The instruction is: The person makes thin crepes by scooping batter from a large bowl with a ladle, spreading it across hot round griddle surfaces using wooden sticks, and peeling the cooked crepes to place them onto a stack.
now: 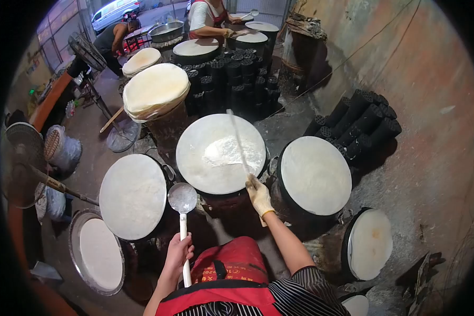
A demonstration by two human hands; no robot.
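My left hand (179, 252) is bare and wrapped round the white handle of a ladle (183, 197). The ladle's bowl, coated in white, is held just in front of the middle round griddle (194, 171). My right hand (260, 196), in a pale work glove, grips a long thin pale stick (238, 138), blurred by motion. That stick reaches across the griddle, over a patch of thick white batter (221, 151) right of its centre. A thin white layer covers the rest of the round surface.
Round white-coated griddles stand left (133, 197) and right (316, 176). A basin (75, 260) of white liquid sits lower left. Stacked flat pancakes (157, 90) rise behind. Black coal cylinders (366, 124) lie by the wall. Fans (23, 158) stand left; two people (208, 21) work at the back.
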